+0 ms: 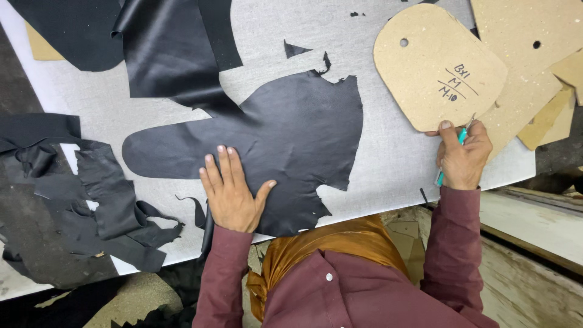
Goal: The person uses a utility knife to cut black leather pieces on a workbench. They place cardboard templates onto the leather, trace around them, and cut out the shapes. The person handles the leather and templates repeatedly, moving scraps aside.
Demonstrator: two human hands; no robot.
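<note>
Currently left hand (pixel 232 193) flat, fingers spread, pressing black leather (pixel 285 136) on grey table (pixel 388 164). Right hand (pixel 463 155) closed round teal tool (pixel 461 136), possibly knife; fingertip touching cardboard template (pixel 437 64) edge.

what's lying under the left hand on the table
The left hand lies flat on a black leather sheet, which covers the grey table. Whatever lies beneath the leather is hidden.

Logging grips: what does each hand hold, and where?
Right hand grips a teal-handled tool around its handle, fingertip touching the cardboard template. Left hand holds nothing, flat on black leather.
</note>
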